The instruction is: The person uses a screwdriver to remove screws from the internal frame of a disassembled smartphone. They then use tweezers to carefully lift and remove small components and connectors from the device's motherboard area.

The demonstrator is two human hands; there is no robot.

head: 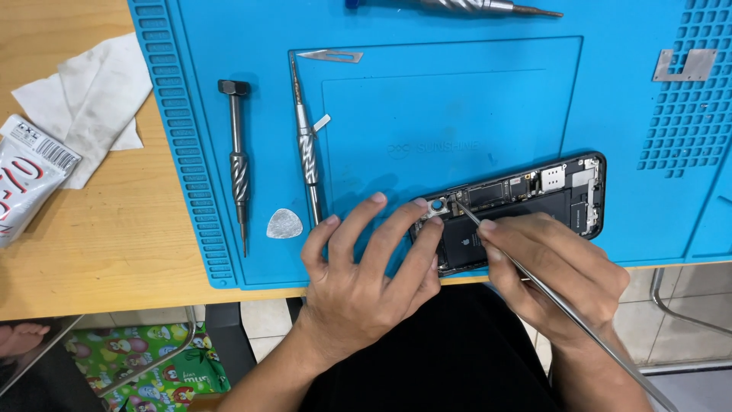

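Opened smartphone (526,206), insides exposed, lies lower right of centre on blue repair mat (427,114). Left hand (366,267) fingers spread, pressing the phone's left end, nothing grasped. Right hand (557,267) pinches long metal tweezers (526,267), tip at the phone's upper left corner near the camera ring. Left of hands: two screwdrivers (239,164) (306,149), a grey guitar-pick opener (284,224). Tissue (91,99) upper left on wooden table (99,252).
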